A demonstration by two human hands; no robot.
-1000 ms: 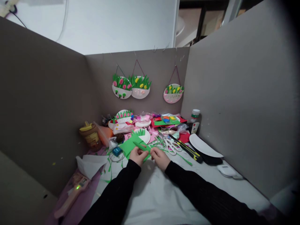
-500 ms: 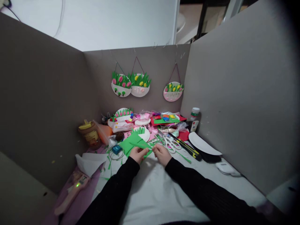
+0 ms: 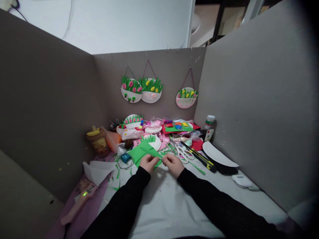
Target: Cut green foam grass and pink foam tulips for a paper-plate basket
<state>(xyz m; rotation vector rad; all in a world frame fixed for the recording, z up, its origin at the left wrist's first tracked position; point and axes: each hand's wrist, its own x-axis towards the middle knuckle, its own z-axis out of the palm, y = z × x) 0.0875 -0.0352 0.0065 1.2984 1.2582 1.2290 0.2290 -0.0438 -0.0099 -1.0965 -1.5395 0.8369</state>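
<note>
My left hand [image 3: 149,162] and my right hand [image 3: 173,164] meet over the white table top [image 3: 164,205], both pinching a small piece of green foam [image 3: 152,153] between the fingertips. The piece is folded or creased, with a pointed end toward the right. Under and behind it lies a larger green foam sheet [image 3: 136,153] with thin green offcuts around it. White-handled scissors [image 3: 183,152] lie just right of my right hand.
Grey cardboard walls enclose the desk on three sides; three paper-plate flower baskets [image 3: 149,90] hang on the back wall. A pink glue gun [image 3: 78,202] lies at left, a yellow-lidded jar [image 3: 97,141] behind it, a utility knife [image 3: 199,157], half paper plate [image 3: 218,154] and glue bottle [image 3: 208,127] at right.
The green piece has been turned and flattened slightly between my fingers; my hands stay together at the same spot. The view shifted a little to the left.
</note>
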